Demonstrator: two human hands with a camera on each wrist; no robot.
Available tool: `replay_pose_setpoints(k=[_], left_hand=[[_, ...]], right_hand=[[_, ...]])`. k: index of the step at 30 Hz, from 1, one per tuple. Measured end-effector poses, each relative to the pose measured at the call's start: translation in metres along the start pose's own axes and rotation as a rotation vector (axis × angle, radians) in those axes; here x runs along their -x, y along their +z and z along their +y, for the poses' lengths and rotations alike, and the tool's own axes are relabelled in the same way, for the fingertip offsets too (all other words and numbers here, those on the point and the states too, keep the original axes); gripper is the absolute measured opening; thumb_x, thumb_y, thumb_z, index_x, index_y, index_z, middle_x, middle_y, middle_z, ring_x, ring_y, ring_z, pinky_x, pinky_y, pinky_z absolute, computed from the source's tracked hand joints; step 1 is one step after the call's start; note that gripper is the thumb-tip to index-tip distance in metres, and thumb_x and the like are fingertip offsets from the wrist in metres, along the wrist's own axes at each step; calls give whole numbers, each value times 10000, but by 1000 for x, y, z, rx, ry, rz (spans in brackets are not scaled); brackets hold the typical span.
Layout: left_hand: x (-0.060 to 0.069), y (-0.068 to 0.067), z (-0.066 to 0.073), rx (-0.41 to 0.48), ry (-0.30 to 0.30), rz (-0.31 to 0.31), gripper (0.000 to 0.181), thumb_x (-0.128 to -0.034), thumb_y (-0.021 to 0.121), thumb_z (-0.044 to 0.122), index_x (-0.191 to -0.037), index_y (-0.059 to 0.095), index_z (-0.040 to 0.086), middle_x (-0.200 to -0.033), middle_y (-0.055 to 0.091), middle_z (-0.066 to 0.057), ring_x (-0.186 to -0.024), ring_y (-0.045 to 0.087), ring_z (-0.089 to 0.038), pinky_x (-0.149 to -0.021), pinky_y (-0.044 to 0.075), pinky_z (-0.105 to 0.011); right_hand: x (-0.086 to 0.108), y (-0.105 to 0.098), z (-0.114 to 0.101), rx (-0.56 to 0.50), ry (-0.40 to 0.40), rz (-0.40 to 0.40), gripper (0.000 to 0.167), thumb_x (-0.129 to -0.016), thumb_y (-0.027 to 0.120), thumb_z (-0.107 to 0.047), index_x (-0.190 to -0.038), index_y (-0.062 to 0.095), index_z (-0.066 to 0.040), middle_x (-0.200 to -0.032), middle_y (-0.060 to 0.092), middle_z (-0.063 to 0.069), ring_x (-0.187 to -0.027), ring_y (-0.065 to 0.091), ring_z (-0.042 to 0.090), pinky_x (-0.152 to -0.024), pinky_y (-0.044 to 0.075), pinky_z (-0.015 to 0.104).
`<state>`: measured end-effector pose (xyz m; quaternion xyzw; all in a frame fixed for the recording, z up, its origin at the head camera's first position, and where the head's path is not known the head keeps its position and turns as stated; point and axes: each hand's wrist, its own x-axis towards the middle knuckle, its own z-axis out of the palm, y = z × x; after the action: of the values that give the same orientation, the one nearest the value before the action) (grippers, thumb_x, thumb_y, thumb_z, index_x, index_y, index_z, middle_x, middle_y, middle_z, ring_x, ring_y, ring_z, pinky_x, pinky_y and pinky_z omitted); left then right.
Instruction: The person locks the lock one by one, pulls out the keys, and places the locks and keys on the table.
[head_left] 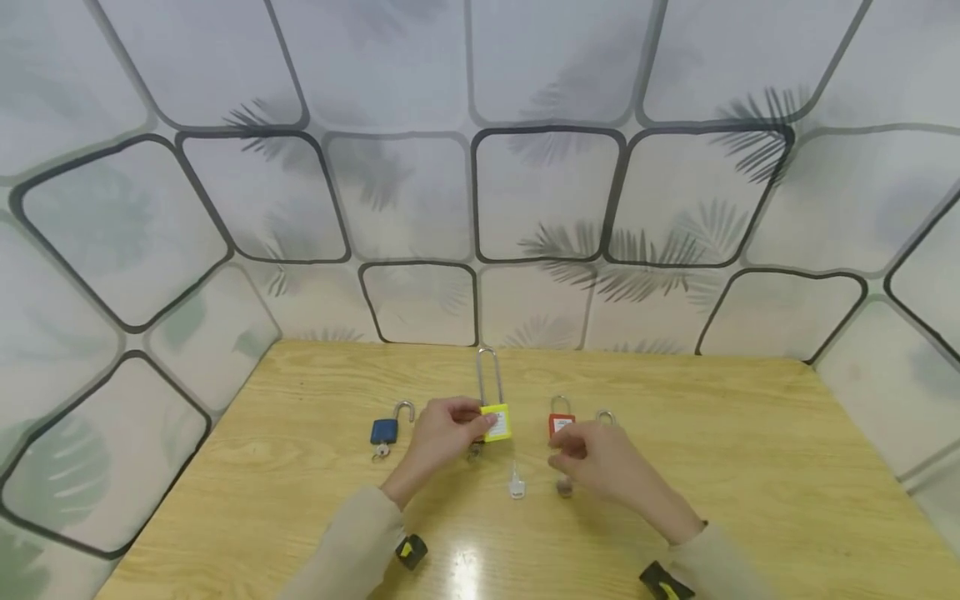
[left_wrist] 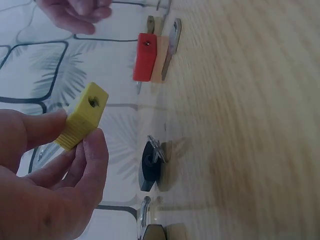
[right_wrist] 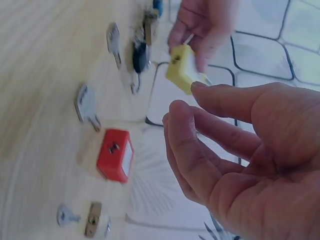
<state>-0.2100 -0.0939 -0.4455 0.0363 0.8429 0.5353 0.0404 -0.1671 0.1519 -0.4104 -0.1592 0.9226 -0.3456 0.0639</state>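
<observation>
My left hand pinches a yellow padlock by its body, thumb on the labelled face. Its long shackle points up, and the keyhole shows underneath in the left wrist view. My right hand hovers just in front of a red padlock, which stands on the table. Between the right thumb and fingertips there is a gap with nothing in it, as the right wrist view shows. A key with a pale head lies on the table between the hands. Another key is beneath the right hand.
On the left lies a blue padlock with its shackle swung open and a key at its base. A dark padlock with keys sits partly behind the left hand. Another padlock's shackle rises behind the right hand. Patterned fabric walls enclose the table.
</observation>
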Motion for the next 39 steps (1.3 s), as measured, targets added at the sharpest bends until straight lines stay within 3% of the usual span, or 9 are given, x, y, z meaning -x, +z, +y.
replay_pose_setpoints(k=[7, 12, 17, 19, 22, 25, 32, 39], left_hand=[[-17, 17, 5, -148, 20, -49, 384, -919, 776, 268, -1200, 724, 11, -1081, 760, -121, -968, 705, -227, -800, 605, -346], [-22, 27, 8, -228, 36, -41, 376, -904, 792, 285, -1152, 740, 6, -1023, 766, -103, -905, 702, -205, -745, 598, -328], [-24, 34, 11, -240, 46, -44, 340, -911, 783, 240, -1126, 745, -21, -993, 770, -113, -830, 681, -155, -683, 565, -274], [-24, 35, 13, -231, 36, -60, 253, -923, 768, 219, -1021, 764, -14, -847, 739, -57, -704, 610, -106, -582, 501, -233], [-23, 36, 14, -232, 43, -83, 230, -932, 755, 185, -799, 729, -1, -595, 553, 34, -531, 430, -66, -457, 344, -190], [-23, 38, 15, -249, 28, -109, 315, -934, 752, 185, -664, 668, 47, -490, 357, 85, -464, 310, -59, -411, 242, -183], [-23, 41, 15, -268, -5, -126, 279, -923, 760, 187, -683, 733, 48, -460, 348, 102, -451, 305, -58, -398, 230, -184], [-26, 41, 17, -325, 33, -103, 286, -915, 768, 169, -663, 732, 39, -434, 356, 97, -431, 305, -52, -389, 226, -172]], right_hand=[[7, -26, 8, -27, 75, 45, 158, -942, 721, -145, -1074, 752, -63, -891, 756, 29, -699, 659, 122, -588, 516, 255], [8, -33, 13, 6, 66, 57, 189, -960, 710, -191, -1103, 754, -76, -904, 761, 4, -765, 671, 102, -657, 545, 292], [9, -35, 18, 27, 54, 62, 158, -958, 711, -193, -1073, 762, -96, -879, 748, -17, -805, 660, 91, -672, 528, 295], [10, -34, 20, 30, 54, 56, 149, -960, 710, -193, -1062, 764, -100, -879, 750, -8, -804, 657, 89, -676, 525, 287], [10, -33, 23, 30, 61, 49, 135, -960, 709, -187, -1050, 765, -103, -886, 759, 7, -797, 656, 83, -680, 529, 279], [11, -31, 24, 20, 63, 46, 141, -962, 705, -181, -1053, 764, -92, -885, 761, 15, -774, 653, 79, -656, 527, 270], [13, -30, 24, -6, 87, 39, 146, -959, 699, -167, -1055, 760, -76, -883, 759, 36, -737, 641, 86, -628, 523, 247], [15, -30, 25, 8, 82, 40, 141, -959, 707, -183, -1053, 763, -94, -902, 762, -5, -804, 665, 82, -684, 548, 272]])
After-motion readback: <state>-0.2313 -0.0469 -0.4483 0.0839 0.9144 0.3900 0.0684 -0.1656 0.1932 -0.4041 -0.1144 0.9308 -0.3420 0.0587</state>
